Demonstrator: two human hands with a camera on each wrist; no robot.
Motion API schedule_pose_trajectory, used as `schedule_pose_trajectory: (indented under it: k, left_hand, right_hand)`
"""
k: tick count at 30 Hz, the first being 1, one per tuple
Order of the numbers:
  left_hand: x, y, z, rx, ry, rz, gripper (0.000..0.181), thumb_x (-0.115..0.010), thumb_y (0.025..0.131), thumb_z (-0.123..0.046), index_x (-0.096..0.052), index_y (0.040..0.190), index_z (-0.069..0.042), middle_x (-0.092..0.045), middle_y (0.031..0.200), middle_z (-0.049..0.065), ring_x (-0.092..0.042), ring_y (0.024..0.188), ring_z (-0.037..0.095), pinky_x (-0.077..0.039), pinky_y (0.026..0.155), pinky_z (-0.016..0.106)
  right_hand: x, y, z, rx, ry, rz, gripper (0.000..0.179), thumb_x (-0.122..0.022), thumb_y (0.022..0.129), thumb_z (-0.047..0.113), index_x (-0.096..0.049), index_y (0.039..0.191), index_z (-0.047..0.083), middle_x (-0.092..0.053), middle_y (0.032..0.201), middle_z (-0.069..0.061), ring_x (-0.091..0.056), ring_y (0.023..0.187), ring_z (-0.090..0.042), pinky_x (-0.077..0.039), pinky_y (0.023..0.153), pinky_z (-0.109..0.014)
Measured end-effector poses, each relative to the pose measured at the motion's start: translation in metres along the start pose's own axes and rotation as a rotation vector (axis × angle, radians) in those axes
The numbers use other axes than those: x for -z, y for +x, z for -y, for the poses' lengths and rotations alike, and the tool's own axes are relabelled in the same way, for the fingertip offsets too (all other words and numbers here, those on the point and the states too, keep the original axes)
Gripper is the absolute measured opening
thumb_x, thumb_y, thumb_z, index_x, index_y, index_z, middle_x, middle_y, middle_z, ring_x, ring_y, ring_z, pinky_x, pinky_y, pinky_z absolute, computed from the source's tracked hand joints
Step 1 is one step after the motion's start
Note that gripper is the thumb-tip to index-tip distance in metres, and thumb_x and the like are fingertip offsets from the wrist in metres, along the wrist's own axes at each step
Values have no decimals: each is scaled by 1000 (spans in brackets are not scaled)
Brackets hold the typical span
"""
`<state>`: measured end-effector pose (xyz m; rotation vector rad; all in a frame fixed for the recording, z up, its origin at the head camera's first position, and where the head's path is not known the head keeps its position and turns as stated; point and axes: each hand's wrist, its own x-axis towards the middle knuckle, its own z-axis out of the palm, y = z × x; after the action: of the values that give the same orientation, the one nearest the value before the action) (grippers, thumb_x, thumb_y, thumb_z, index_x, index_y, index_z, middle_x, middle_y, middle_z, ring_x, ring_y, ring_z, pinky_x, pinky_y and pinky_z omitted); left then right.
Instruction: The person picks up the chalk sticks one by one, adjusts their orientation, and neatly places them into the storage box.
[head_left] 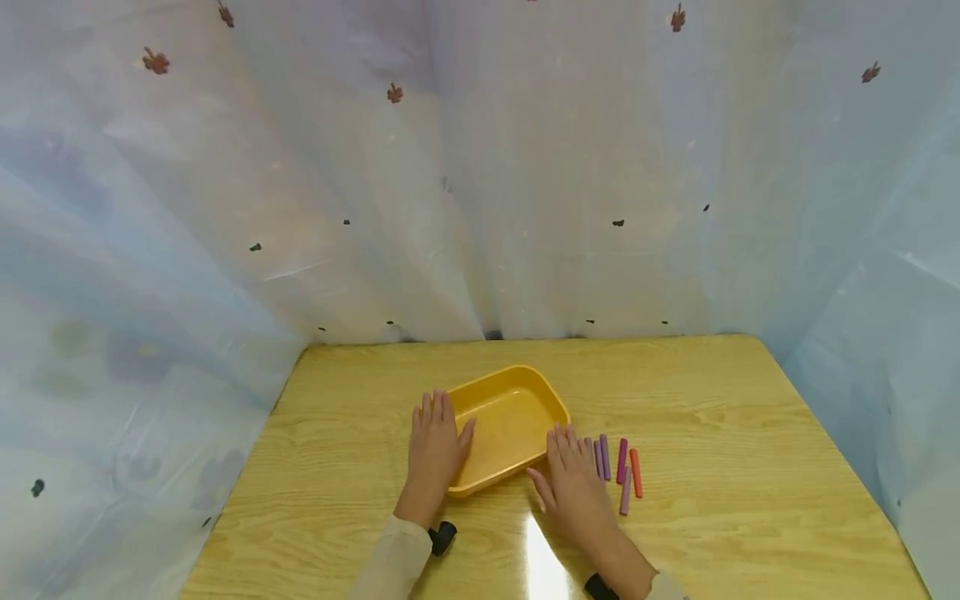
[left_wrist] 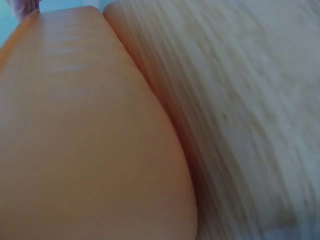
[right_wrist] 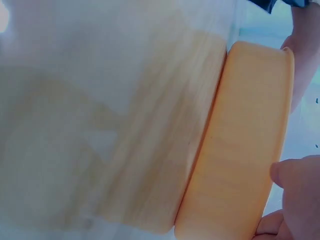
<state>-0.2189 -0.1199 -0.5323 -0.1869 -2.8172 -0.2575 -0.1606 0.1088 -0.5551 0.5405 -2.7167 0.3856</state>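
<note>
A shallow yellow rectangular tray (head_left: pixel 501 425) sits at an angle on the wooden table, its inside bare. At its left end lies my left hand (head_left: pixel 432 450), fingers stretched forward along the rim and thumb over the inside. My right hand (head_left: pixel 577 492) touches the near right corner with extended fingers, the thumb spread apart. The right wrist view shows the tray's outer wall (right_wrist: pixel 240 125) with the right thumb (right_wrist: pixel 292 172) at its rim. In the left wrist view, the tray's side (left_wrist: pixel 90 130) fills the left half and stands on the table.
Several coloured sticks lie just right of the right hand, among them a magenta stick (head_left: pixel 622 461), an orange-red stick (head_left: pixel 636 473) and a lilac stick (head_left: pixel 626 492). The wooden table (head_left: pixel 750 467) is enclosed by a translucent patterned curtain (head_left: pixel 525 183) behind and at both sides.
</note>
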Motion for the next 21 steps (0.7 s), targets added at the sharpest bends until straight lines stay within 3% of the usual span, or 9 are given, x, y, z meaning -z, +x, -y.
schedule_pose_trajectory:
  k: [10,17,21]
  left_hand:
    - [-5,7,8,-33,-56,22,65,-45,95,-45,-40,138,4,-38,142,20,-29,134,34,-18,109,48]
    - [-7,13,10,-59,-52,82,63,-44,96,-43,-35,142,-1,-33,146,16,-24,136,31,-13,111,45]
    - [-11,20,15,-99,-40,49,58,-47,96,-39,-41,139,-1,-38,143,15,-29,134,32,-18,109,46]
  right_hand:
    - [1,-11,13,-5,-111,10,70,-50,93,43,-37,137,-10,-34,141,-26,-26,133,-39,-24,105,-51]
    - [3,-17,20,-32,-102,28,72,-50,93,43,-34,138,-10,-31,143,-27,-23,135,-39,-27,105,-49]
    - [4,-19,24,-31,-91,20,71,-53,92,40,-34,137,-11,-31,142,-28,-23,134,-40,-28,104,-50]
